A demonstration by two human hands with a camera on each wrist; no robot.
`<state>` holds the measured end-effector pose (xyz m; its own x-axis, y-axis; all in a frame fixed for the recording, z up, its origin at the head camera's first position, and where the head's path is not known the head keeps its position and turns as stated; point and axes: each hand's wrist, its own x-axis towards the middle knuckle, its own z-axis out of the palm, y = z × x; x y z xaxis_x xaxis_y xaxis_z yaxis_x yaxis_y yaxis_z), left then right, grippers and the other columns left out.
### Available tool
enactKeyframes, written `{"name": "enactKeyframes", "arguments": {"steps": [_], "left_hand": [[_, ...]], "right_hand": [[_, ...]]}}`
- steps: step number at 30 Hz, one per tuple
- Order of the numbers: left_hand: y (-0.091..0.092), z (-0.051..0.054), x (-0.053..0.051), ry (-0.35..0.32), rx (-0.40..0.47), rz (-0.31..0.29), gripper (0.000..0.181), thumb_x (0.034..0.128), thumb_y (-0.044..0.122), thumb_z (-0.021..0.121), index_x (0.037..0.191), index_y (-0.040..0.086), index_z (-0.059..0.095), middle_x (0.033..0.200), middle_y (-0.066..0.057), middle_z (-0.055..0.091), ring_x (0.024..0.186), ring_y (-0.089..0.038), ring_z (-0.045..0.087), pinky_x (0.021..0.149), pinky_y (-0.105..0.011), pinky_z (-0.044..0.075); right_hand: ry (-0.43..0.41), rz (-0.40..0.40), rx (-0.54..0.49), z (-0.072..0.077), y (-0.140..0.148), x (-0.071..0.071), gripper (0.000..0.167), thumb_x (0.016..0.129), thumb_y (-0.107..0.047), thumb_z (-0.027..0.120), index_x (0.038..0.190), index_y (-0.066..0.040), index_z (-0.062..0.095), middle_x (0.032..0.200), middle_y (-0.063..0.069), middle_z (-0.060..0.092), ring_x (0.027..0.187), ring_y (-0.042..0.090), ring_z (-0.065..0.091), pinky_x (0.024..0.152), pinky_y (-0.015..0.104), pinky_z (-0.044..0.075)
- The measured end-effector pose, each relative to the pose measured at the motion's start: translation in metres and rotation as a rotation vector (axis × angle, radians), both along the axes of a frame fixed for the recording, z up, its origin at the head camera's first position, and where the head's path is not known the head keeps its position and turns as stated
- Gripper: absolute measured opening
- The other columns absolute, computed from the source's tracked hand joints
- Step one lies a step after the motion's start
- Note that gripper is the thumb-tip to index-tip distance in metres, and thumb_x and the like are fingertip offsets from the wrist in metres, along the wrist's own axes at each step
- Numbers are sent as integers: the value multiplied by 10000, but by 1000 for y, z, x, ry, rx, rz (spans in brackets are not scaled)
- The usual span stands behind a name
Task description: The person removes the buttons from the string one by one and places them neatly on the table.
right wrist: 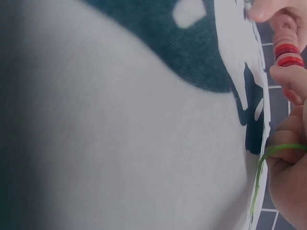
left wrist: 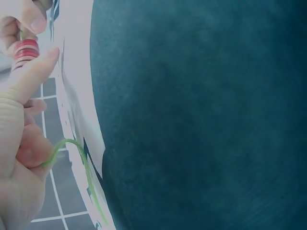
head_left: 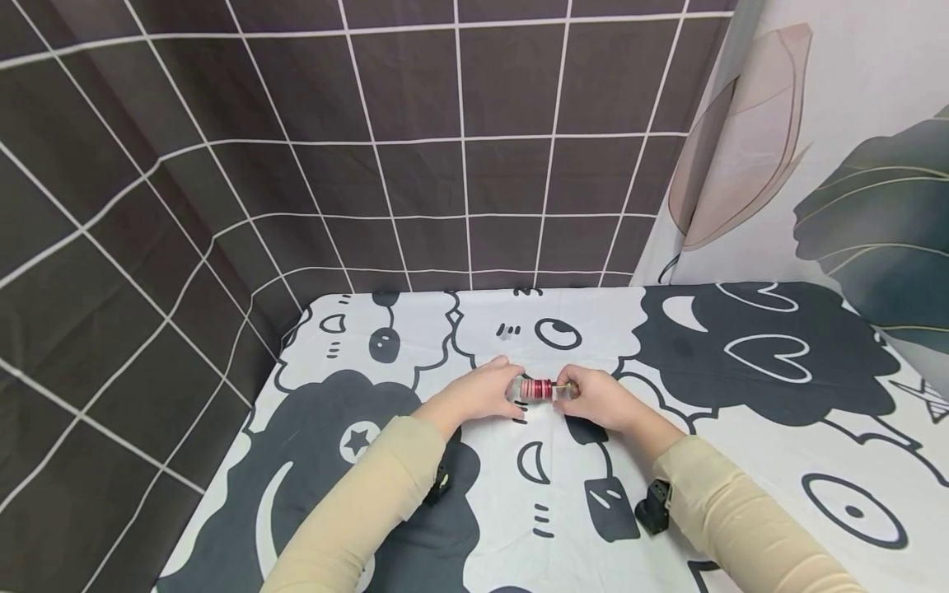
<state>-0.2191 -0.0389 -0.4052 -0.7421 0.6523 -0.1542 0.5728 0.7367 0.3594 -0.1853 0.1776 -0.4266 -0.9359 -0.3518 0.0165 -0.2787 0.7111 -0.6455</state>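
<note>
Between my two hands, a short row of red and pink ring-shaped pieces (head_left: pixel 537 389) lies crosswise above the cloth. The ends of the row look pale or clear in the head view. My left hand (head_left: pixel 478 394) grips its left end with thumb and fingers, while my right hand (head_left: pixel 599 401) pinches the right end. A green cord (left wrist: pixel 87 167) comes out of the left hand's curled fingers in the left wrist view. Another stretch of green cord (right wrist: pixel 259 182) hangs from the right hand in the right wrist view. Fingers hide how cord and rings join.
A white cloth (head_left: pixel 504 486) with dark cartoon sheep covers the surface under both arms. Behind it and to the left hangs a dark curtain (head_left: pixel 511 173) with white grid lines. A leaf-printed pale curtain (head_left: pixel 838 91) hangs at right. Small black devices (head_left: pixel 654 506) sit at the wrists.
</note>
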Motion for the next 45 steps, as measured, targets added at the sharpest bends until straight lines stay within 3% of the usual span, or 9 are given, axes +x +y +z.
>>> {"name": "enactKeyframes", "arguments": {"steps": [4,7,11,16,24,30,39,45], "left_hand": [[1,-1,-1,15,-15,7,738,785,414,738,1374,66,459,1244,-75,539,1104,-180,534,949,-294,404],[1,-3,-3,23,-2,2,710,782,429,736,1349,77,493,1258,-76,556,1154,-195,520,971,-315,394],[0,-2,-3,35,50,-4,667,768,442,746,1297,89,544,1200,-57,589,1073,-174,554,912,-306,430],[-1,0,-1,5,172,7,587,763,413,761,1233,106,591,1090,-17,620,862,-130,555,758,-269,453],[1,0,0,-25,304,59,420,727,416,782,1051,173,672,893,86,642,769,-76,551,680,-229,442],[3,1,1,-43,310,68,335,707,422,794,907,178,680,723,125,595,646,-74,519,575,-218,420],[6,-2,1,32,211,-14,376,743,415,773,998,157,675,798,110,614,698,-68,518,627,-199,410],[6,-6,1,68,253,-27,206,790,322,728,917,166,680,726,126,589,648,-65,501,600,-190,404]], "right_hand": [[23,1,-10,0,0,0,173,811,-213,704,930,-133,608,605,-40,418,531,120,389,518,289,351],[31,-5,-14,0,-1,0,218,810,-248,716,968,-126,630,592,-47,414,518,113,386,500,280,349],[43,-10,-27,2,-2,1,292,805,-277,729,1023,-104,639,577,-57,419,489,98,384,468,263,342],[64,5,-43,6,-2,3,322,804,-280,732,1048,-87,651,566,-65,406,481,88,369,461,255,332],[104,21,-66,9,-2,5,311,811,-279,732,1056,-93,682,561,-86,357,489,71,336,470,247,326],[88,28,-79,11,-3,7,314,821,-265,721,1071,-78,687,548,-94,370,490,69,350,466,244,331],[81,14,-78,9,-4,8,311,829,-279,711,1078,-93,698,534,-97,360,490,73,345,470,247,326],[73,-3,-91,4,-4,8,313,829,-288,705,1071,-91,698,526,-94,350,482,79,342,466,251,325]]}}
